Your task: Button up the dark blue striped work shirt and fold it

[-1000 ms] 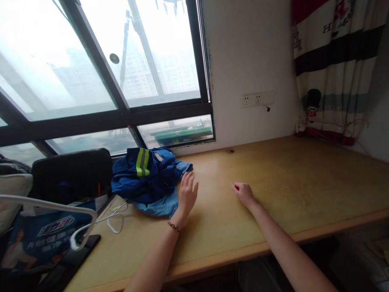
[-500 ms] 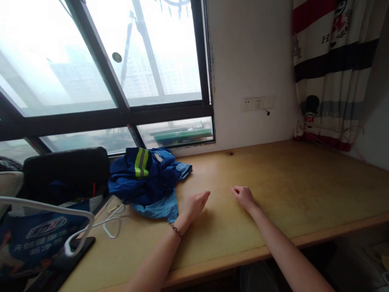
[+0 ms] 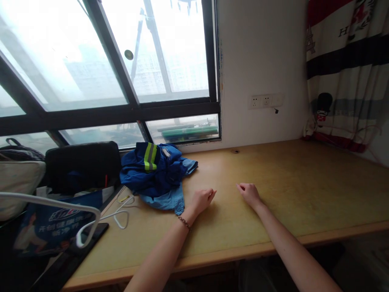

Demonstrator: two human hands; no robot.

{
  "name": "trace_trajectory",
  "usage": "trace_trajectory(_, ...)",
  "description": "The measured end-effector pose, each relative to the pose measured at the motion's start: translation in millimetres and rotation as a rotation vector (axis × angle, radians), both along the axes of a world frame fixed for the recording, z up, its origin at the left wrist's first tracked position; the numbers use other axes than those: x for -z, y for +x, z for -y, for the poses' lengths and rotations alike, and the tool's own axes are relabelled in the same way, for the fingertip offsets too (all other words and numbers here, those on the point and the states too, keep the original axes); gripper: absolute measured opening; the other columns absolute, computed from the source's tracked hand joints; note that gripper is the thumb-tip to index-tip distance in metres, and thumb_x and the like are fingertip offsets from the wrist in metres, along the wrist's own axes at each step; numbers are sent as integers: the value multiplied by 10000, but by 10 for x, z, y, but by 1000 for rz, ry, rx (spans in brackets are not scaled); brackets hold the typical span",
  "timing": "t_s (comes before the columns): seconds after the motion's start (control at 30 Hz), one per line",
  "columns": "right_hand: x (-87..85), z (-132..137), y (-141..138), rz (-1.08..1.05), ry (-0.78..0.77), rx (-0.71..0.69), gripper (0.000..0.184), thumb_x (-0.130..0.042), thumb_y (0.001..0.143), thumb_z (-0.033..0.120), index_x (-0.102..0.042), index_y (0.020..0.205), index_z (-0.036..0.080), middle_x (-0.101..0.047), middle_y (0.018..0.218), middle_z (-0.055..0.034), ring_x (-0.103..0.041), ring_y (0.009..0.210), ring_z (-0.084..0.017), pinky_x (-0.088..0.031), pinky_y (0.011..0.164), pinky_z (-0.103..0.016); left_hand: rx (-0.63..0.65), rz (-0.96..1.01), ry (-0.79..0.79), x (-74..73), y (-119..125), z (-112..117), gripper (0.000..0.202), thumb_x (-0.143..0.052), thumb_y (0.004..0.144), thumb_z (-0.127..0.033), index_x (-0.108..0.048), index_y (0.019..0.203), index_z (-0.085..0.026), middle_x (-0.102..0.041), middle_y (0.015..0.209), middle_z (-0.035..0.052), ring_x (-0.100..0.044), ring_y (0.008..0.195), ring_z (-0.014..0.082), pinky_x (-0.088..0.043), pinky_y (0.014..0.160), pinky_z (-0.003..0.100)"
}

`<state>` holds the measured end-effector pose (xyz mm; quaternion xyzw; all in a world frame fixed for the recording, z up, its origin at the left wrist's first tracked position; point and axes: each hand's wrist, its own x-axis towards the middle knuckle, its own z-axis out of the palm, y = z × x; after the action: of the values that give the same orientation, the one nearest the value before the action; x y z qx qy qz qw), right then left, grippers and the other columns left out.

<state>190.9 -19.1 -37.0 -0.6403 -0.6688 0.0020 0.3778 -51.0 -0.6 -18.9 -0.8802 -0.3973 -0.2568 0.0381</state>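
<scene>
Head view: I'm holding both hands in loose fists over a pale yellow-brown wooden desk (image 3: 288, 190), a crumpled blue work garment (image 3: 165, 178) lying just beside my left one.

My left hand (image 3: 202, 199), with a dark beaded bracelet (image 3: 184, 222) circling its wrist, is curling its fingers inward near the garment's light-blue cuff; I cannot tell whether the wrist is touching that cloth. My right hand (image 3: 249, 194) is curling likewise, its knuckles facing the left across a small gap. I cannot tell whether either fist is pressing on the wood. The garment, with its yellow-green and grey reflective band showing, is lying heaped below the dark-framed window (image 3: 179, 108), and a printed blue bag (image 3: 69, 227) is standing farther left, behind a thick white curved tube (image 3: 54, 201).
</scene>
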Motion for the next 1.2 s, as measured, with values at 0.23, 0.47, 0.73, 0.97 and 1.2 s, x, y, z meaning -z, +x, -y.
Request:
trace_trajectory(0.23, 14, -2, 11, 3, -4, 8, 411, -402, 800, 384, -404, 449, 170, -440, 421, 14, -327, 424, -83, -190, 476, -237, -7, -11, -7, 9, 0, -17, 422, -294, 875, -380, -513, 589, -163, -560, 518, 27, -450, 457, 89, -228, 486, 225)
trace_trajectory(0.47, 17, -8, 2, -2, -13, 1, 410, -405, 797, 386, -408, 448, 171, -441, 421, 10, -314, 427, -86, -189, 475, -238, -12, -10, -27, 32, 8, -36, 420, -290, 876, -376, -524, 599, -165, -570, 539, 30, -458, 471, 94, -236, 492, 229)
trace_trajectory(0.73, 6, -2, -6, -6, -22, -4, 405, -403, 799, 381, -411, 454, 169, -447, 430, 7, -334, 431, -86, -193, 477, -238, -13, -8, -38, 42, -3, -43, 414, -292, 874, -371, -535, 607, -168, -565, 539, 31, -451, 472, 95, -238, 494, 227)
trace_trajectory(0.97, 8, -7, -12, -5, -33, -1, 409, -396, 799, 385, -416, 451, 170, -454, 431, 5, -332, 429, -88, -196, 475, -241, -32, -10, -33, 59, 6, -47, 427, -291, 872, -372, -548, 599, -168, -560, 532, 31, -439, 464, 97, -232, 493, 236)
trace_trajectory(1.2, 6, -3, -13, -1, -42, -16, 419, -390, 801, 395, -430, 449, 172, -464, 433, -1, -348, 434, -93, -201, 478, -242, -14, -7, -34, 44, -5, -42, 416, -295, 872, -369, -539, 602, -168, -562, 533, 30, -442, 464, 99, -230, 490, 233)
